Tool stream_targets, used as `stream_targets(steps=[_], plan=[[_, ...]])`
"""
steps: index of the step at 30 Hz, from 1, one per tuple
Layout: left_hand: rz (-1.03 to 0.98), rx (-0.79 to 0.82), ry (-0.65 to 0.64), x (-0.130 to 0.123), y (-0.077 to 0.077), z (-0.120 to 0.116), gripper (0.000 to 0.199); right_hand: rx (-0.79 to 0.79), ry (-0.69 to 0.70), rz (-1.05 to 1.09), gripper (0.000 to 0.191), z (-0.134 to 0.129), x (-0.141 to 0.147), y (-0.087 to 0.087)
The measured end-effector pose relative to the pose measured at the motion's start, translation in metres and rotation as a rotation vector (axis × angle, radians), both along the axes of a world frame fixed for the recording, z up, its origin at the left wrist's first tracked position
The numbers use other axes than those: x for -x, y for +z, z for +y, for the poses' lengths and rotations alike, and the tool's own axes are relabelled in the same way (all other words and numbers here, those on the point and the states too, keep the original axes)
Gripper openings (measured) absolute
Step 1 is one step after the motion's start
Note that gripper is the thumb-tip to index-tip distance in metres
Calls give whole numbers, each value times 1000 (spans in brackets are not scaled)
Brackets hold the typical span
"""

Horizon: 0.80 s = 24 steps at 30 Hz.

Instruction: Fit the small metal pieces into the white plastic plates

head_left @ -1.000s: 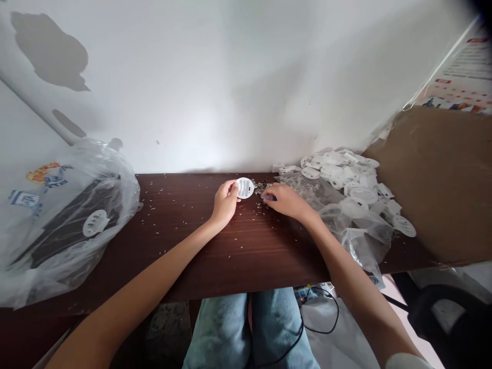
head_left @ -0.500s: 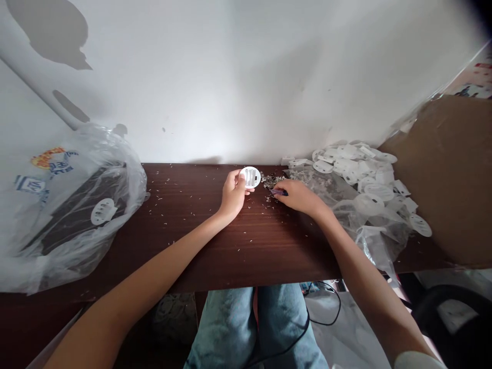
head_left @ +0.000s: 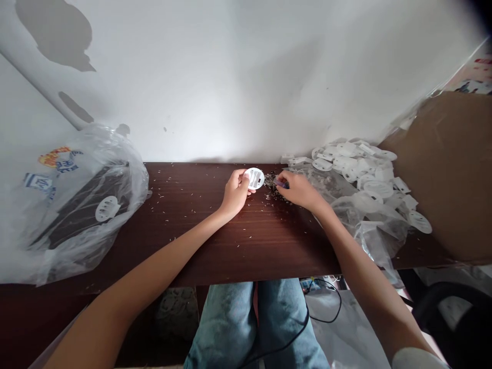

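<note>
At the left of the frame, a clear plastic bag point(head_left: 115, 154) holds a slotted white disc point(head_left: 106, 208). Mid-tabletop point(head_left: 184, 225), the left hand point(head_left: 235, 193) grips a round slotted plastic disc point(head_left: 254, 178). Just beside it, the right hand point(head_left: 300, 190) pinches a small purple object point(head_left: 280, 183) over dark scraps point(head_left: 271, 180). Loose white discs point(head_left: 353, 164) heap at the upper right.

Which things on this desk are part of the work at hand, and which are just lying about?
Things: left hand holding a round white perforated plastic disc; right hand pinching a small bluish item, too small to name, at a heap of dark bits.

Rest: pile of white plastic discs; clear plastic bag; printed plastic bag; cardboard sheet; dark wood desk.
</note>
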State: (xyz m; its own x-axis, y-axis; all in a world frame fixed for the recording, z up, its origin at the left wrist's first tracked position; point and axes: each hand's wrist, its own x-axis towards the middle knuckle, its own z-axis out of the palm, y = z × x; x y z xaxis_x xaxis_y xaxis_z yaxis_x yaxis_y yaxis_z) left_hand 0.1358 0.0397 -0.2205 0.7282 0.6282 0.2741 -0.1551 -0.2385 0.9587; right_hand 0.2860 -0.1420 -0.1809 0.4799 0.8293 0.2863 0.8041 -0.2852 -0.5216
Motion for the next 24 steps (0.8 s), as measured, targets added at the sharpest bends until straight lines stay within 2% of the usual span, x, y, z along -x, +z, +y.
stream_targets(steps=[5,12,20,24], plan=[[-1,10,-3,-1,0,0,24,20,38,9,18,0,2,0],[11,-1,-17,-1,0,0,23,46,18,48,12,1,-1,0],[40,-50,-34,0,-1,0,27,-87,-85,134,15,2,1,5],[36,-54,-40,0,-1,0,27,-92,-64,239,22,1,0,9]])
